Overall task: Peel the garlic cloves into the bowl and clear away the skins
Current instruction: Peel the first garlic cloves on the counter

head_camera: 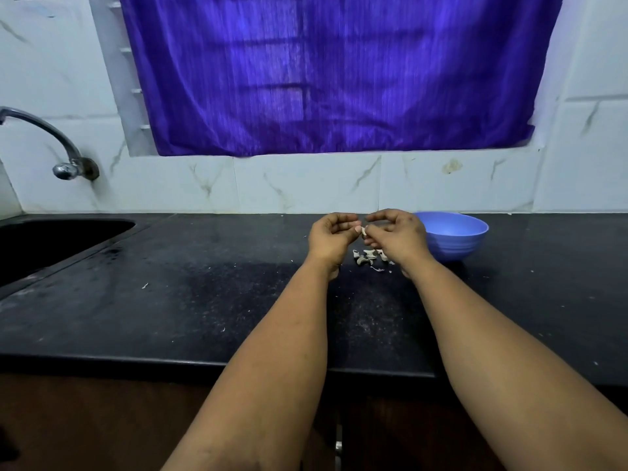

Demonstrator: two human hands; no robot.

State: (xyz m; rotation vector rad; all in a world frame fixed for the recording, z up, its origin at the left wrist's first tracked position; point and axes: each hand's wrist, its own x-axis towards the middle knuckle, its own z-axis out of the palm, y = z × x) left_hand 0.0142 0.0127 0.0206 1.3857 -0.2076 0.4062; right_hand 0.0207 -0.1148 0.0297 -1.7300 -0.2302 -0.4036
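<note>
From the head camera, the fingers of the right hand are curled and pinch a small pale garlic clove at their tips, while the left hand is curled too, its thumb tip meeting the clove from the other side; whether the left thumb actually grips the skin is too small to tell. The clove sits right between the two sets of fingertips, raised above the black stone counter. Its long axis looks roughly upright, though blur makes that uncertain.

Directly below the fingertips, on the counter, lies a little heap of papery whitish garlic skins and cloves. The round blue plastic bowl stands just beyond the right hand's knuckles, on its outer side, so the right hand is plainly the nearer one for dropping the peeled clove in. Peeling seems only partly done, and the skins are not yet cleared.
</note>
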